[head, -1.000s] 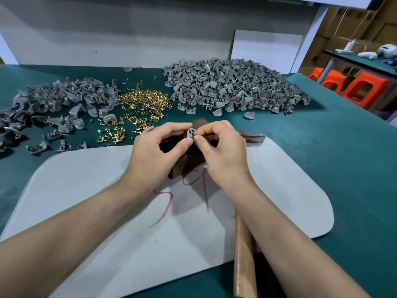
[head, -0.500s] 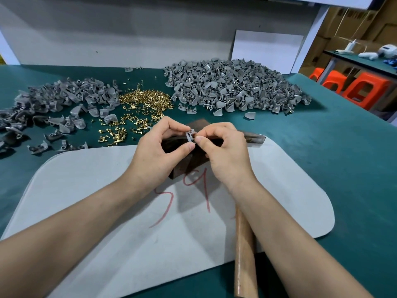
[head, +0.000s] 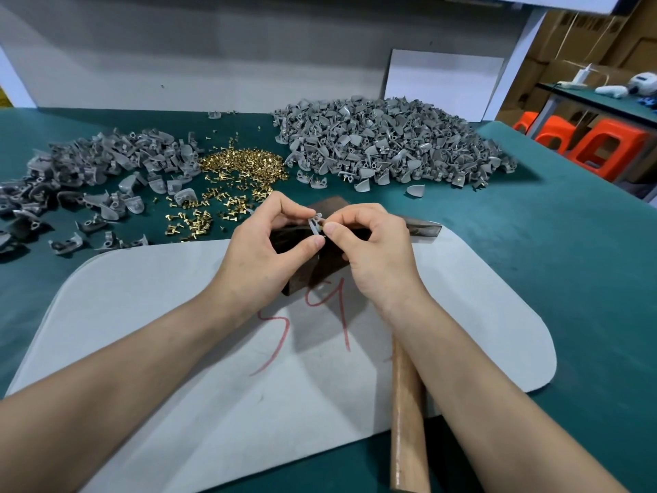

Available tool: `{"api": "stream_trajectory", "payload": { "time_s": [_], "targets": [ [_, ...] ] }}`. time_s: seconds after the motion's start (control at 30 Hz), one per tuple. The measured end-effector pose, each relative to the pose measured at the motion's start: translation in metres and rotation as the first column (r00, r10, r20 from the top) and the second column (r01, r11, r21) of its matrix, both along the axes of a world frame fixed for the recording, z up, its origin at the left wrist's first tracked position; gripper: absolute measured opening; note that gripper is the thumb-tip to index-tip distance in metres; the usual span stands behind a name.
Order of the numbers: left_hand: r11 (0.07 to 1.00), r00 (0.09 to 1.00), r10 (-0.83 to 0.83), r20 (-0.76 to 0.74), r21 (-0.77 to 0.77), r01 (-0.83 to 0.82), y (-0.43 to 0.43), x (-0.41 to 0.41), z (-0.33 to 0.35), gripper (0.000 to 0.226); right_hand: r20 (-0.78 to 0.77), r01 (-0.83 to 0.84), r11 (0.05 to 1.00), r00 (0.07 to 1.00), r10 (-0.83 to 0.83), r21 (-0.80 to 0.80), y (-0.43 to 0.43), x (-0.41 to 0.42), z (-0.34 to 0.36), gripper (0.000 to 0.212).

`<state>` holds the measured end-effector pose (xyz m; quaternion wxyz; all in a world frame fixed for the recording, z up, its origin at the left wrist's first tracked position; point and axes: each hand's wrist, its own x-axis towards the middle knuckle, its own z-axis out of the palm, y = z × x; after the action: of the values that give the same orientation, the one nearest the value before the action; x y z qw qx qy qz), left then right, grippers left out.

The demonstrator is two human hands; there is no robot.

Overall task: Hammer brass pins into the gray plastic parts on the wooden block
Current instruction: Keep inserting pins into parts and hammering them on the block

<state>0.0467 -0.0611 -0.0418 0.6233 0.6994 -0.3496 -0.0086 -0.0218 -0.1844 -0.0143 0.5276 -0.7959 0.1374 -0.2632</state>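
Over the dark wooden block [head: 321, 270], my left hand [head: 265, 249] pinches a small gray plastic part [head: 315, 225] between thumb and fingers. My right hand [head: 373, 250] meets it from the right and pinches a brass pin [head: 322, 227] against the part. The block sits on a pale gray mat [head: 177, 332] and is mostly hidden by both hands. A hammer lies under my right forearm, its wooden handle [head: 407, 421] pointing toward me and its metal head [head: 425, 229] poking out to the right of the block.
A loose heap of brass pins [head: 241, 169] lies beyond the mat. Gray plastic parts form a big pile [head: 387, 140] at the back right and a flatter spread [head: 96, 165] at the left. Orange stools [head: 604, 147] stand past the table's right edge.
Both hands stay over the block with the gray part; they have shifted slightly away from me, and the fingers have turned the part a little.
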Motion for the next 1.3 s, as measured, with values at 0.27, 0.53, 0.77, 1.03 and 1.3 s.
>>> {"api": "stream_trajectory", "payload": {
  "time_s": [0.27,0.53,0.77,1.03,1.3],
  "targets": [
    [1.0,1.0,-0.003,-0.016,-0.007,0.003,-0.0005,-0.0001,-0.0002,0.022,-0.021,-0.001,1.0,1.0,0.001,-0.008,0.0,-0.001,0.0002,0.016],
    [1.0,1.0,0.001,-0.013,0.005,-0.001,-0.0002,-0.0009,0.0001,0.022,-0.037,0.007,1.0,0.999,-0.008,-0.025,-0.0005,-0.0004,-0.0002,0.016],
    [1.0,1.0,0.004,0.023,0.018,-0.004,0.0004,-0.0002,-0.0005,0.023,-0.047,-0.01,0.999,0.999,0.007,-0.053,-0.0024,0.0004,0.001,0.016],
    [1.0,1.0,-0.016,0.003,0.018,0.016,0.0004,0.0005,0.001,0.024,-0.084,-0.006,0.996,0.996,-0.002,-0.089,-0.002,0.0,0.0035,0.024],
    [0.999,1.0,-0.028,0.009,0.017,0.028,-0.0001,0.0003,0.0017,0.022,-0.045,-0.001,0.992,0.999,-0.004,-0.124,-0.0033,-0.0004,0.0025,0.019]
  ]
}}
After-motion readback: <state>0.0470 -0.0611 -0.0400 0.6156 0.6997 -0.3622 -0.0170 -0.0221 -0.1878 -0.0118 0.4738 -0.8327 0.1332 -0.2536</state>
